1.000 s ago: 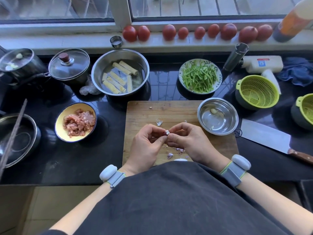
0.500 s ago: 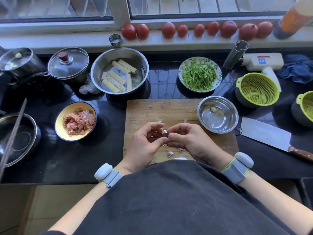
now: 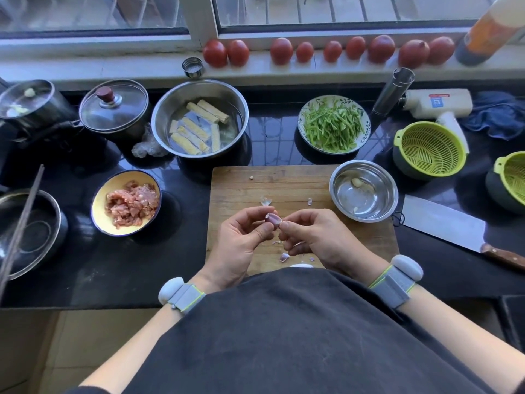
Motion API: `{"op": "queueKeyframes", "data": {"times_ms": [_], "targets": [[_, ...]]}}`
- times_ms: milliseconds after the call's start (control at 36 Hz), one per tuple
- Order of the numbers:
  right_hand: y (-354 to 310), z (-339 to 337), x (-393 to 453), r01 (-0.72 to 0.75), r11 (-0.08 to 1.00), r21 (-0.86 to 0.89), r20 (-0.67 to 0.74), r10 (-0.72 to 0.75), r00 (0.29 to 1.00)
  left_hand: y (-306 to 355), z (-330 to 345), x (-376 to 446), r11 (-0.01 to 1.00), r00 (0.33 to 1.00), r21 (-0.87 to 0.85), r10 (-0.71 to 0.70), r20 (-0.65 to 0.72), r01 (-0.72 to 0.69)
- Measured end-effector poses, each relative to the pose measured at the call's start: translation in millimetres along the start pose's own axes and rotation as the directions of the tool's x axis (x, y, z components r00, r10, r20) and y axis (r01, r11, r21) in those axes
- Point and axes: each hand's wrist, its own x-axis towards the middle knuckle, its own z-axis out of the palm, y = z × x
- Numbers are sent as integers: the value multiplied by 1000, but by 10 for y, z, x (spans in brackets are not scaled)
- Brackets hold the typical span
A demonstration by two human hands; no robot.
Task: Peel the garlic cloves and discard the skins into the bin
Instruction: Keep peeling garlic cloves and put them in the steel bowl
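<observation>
Left hand (image 3: 241,240) pinches the garlic clove (image 3: 272,218) steady over the cutting board (image 3: 241,189) so scraps land there. Right hand (image 3: 315,237) has fingertips pinched at its skin, probably tugging it off.

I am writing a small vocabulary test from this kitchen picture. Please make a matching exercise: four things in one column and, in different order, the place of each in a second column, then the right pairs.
Things
1. garlic clove
2. cleaver
3. yellow bowl of meat
4. tomatoes

Places
A. on the window sill
B. on the counter, left of the cutting board
C. pinched in the left hand, with the right hand at its skin
D. on the counter, right of the cutting board

Pairs: 1-C, 2-D, 3-B, 4-A
</observation>
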Motion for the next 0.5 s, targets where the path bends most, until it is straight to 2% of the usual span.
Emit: {"op": "queueKeyframes", "data": {"times_ms": [194,278,361,417,500], "targets": [[-14,14,-5,-68,998,18,-22,69,997,52,2,-31,953,989,271,119,86,-138],[-18,26,-9,-55,994,-91,-91,47,995,32,-2,-31,890,987,427,143,67,-158],[-72,31,-43,-26,996,-91,-67,19,998,37,-14,-25,790,963,555,249,101,-263],[-107,40,-68,-19,997,-69,-36,16,999,55,-18,-18,727,939,601,314,140,-332],[-123,41,-76,-16,998,-55,-35,14,999,67,-19,-12,710,930,607,327,165,-357]]}}
